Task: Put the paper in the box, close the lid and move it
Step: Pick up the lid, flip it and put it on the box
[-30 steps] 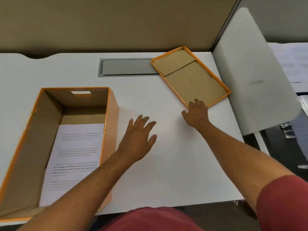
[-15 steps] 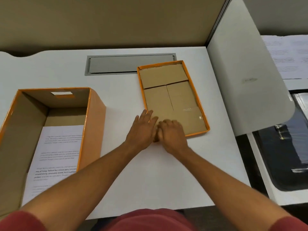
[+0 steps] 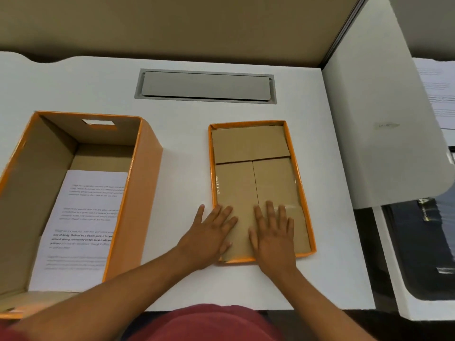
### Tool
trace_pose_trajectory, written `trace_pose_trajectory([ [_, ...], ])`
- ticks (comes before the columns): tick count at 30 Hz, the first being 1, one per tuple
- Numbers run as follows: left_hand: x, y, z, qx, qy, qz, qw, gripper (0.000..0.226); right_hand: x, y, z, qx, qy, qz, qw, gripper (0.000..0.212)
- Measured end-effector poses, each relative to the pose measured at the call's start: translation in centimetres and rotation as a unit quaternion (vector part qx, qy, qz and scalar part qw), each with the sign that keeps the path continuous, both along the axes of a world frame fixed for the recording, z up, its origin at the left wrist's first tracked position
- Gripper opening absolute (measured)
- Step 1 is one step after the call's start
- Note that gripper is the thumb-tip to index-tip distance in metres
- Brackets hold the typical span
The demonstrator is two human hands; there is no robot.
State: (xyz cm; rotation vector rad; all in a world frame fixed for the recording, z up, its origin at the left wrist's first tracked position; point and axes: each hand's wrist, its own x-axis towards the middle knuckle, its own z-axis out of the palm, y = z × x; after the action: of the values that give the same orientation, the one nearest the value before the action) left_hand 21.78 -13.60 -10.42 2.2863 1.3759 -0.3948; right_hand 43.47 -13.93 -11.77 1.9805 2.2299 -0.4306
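- The orange box (image 3: 73, 200) sits on the white worktop (image 3: 179, 134), well off to the left of both hands. Its top is open.
- The paper (image 3: 81, 227) lies flat on the bottom of the box. It is white with lines of small print. It is well apart from all the fingers.
- The far wall of the box has a cut-out handle hole (image 3: 98, 122).
- The left hand (image 3: 209, 236) lies flat, palm down, on the near left corner of the lid (image 3: 258, 183). Its fingers (image 3: 225, 212) are straight and spread apart. They hold nothing. The fingertips rest on the brown inside of the lid, and the thumb side is over the worktop.
- The lid is a flat orange tray, turned inside up. It lies past the fingertips of both hands and also under them.
- The right hand (image 3: 274, 238) lies flat, palm down, just beside the left hand. Its fingers (image 3: 270, 212) are spread apart too, and they grip nothing. They press on the brown inside of the lid, near its close edge.
- A gray cover plate (image 3: 205, 86) is set in the worktop, far beyond the fingertips.
- A white side panel (image 3: 384, 114) stands to the right of the right hand.
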Motion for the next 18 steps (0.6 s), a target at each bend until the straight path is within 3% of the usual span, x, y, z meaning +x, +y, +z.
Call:
trace_pose_trajectory([
  [5, -1.5, -5.6, -0.4, -0.002, -0.023, -0.007, 1.0, 0.069, -0.8, -4.5, 1.0, -0.028, 0.001, -0.011, 1.0, 0.066],
  [9, -1.1, -5.4, 0.2, 0.011, -0.037, 0.027, 0.999, 0.065, 0.3, -1.1, 2.8, 0.007, 0.053, -0.124, 0.991, 0.07],
  [12, -0.5, -3.7, 0.7, 0.022, -0.063, 0.074, 0.995, 0.065, 1.5, 3.1, 4.3, -0.048, 0.159, -0.265, 0.95, 0.076],
  [18, -0.1, -1.5, 1.2, 0.005, -0.051, 0.11, 0.993, 0.068, 2.7, 7.3, 8.1, -0.078, 0.341, -0.373, 0.86, 0.061],
])
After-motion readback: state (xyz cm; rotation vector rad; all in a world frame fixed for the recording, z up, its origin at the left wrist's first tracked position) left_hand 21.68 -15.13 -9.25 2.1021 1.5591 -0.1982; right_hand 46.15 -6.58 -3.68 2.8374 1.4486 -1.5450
